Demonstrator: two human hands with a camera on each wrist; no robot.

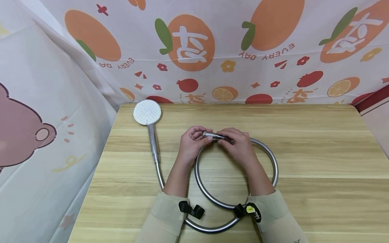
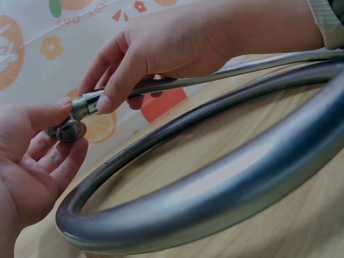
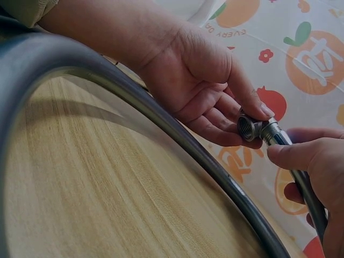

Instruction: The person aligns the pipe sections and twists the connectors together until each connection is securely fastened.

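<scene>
My left hand (image 1: 191, 143) pinches a small metal threaded elbow fitting (image 2: 70, 130) between thumb and fingers. One threaded opening of the fitting faces outward in both wrist views. From the other side, my right hand (image 1: 238, 145) grips the metal end connector (image 3: 276, 135) of a silver shower hose (image 1: 275, 165), thumb along it. Fitting and connector meet end to end, above the table. The hose loops round below my hands and runs left under my left forearm to the handle (image 1: 153, 141) of a round shower head (image 1: 147, 112), which lies face up.
The wood-grain table (image 1: 319, 162) ends at the back against a fruit-print curtain (image 1: 225, 74). Another pale curtain (image 1: 60, 135) with a pink cartoon figure hangs at the left. Hose coils lie beneath both forearms, near the black wrist straps (image 1: 199, 212).
</scene>
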